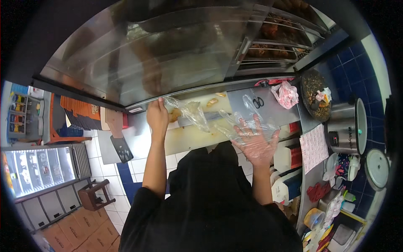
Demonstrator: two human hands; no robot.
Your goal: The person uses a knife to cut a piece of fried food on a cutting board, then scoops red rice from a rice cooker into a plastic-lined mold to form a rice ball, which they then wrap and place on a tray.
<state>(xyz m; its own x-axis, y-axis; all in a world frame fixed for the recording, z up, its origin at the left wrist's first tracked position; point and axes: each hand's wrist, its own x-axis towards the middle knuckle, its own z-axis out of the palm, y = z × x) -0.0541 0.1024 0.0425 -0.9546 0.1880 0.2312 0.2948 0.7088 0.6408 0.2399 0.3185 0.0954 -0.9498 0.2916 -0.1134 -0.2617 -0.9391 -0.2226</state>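
Observation:
My left hand (pixel 157 116) is closed at the lower metal edge of the glass display case. From its fingertips a crumpled clear plastic glove (pixel 192 113) hangs over the cutting board. My right hand (pixel 256 143) wears another thin clear plastic glove (pixel 241 127), its fingers spread and holding nothing; loose film trails to the left. Below lies a cream cutting board (pixel 179 138) with brown stains and small browned food pieces (pixel 212 102). A wide grey blade (pixel 217 115) rests on it, partly hidden by the plastic. Black-handled scissors (pixel 258 102) lie on the metal counter to the right.
Trays of browned food (pixel 274 31) fill the display case (pixel 189 56). Right: a crumpled pink-and-white bag (pixel 285 94), a dark stone mortar (pixel 315 94), and a steel cooker (pixel 343 126). A phone (pixel 122 149) lies at the left counter edge. A brown stool (pixel 96 194) stands on the floor.

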